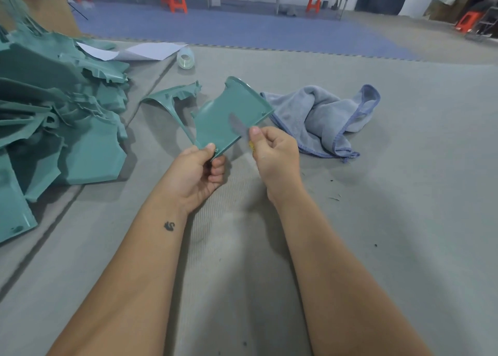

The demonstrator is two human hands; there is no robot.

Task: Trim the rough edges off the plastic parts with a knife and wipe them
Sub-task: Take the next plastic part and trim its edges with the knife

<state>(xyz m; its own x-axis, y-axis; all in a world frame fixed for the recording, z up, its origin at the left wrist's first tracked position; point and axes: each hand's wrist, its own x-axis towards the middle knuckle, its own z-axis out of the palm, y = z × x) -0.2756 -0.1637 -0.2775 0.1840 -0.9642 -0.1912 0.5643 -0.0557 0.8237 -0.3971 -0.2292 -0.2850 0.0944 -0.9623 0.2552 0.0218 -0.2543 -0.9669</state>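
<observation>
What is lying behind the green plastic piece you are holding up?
Behind the held green plastic part a crumpled grey-blue cloth lies to the right, and another green part to the left. The mat directly behind the piece is hidden.

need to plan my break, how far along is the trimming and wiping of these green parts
Still early, it seems. In hand: the left hand holds a green plastic part while the right hand works a blurred knife against its edge. The grey cloth lies unused beside it, so wiping hasn't begun on this piece. Left: a big pile of green parts. No finished stack is clearly visible.
</observation>
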